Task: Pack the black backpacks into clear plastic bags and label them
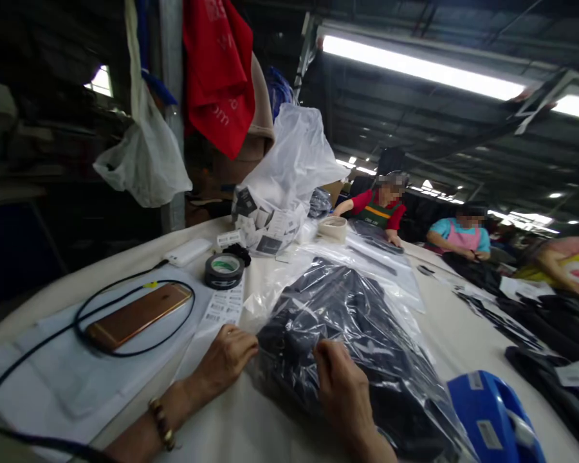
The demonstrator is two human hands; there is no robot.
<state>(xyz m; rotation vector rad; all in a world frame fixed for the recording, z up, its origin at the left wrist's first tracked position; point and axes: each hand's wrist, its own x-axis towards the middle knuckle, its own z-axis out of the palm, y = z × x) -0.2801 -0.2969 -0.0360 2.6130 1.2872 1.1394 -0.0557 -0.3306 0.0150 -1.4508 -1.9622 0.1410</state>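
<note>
A dark folded garment (338, 302) lies on the table inside a clear plastic bag (415, 334). At the bag's left edge my left hand (226, 357), with a beaded bracelet (161, 424) on the wrist, is closed in a pinch on the plastic. My right hand (345, 382) is closed over the near part of the bag, its curled fingers gripping the film; the fingertips are partly hidden. Close beyond my left hand are a printed label sheet (224, 305) and a roll of dark tape (224, 270).
A phone (139, 315) and a looped black cable (80, 321) lie on white sheets at left. Beyond stands a plastic bag of tags (275, 222). A blue plastic object (492, 415) sits at right. Dark garments (560, 321) and co-workers (376, 206) are farther off.
</note>
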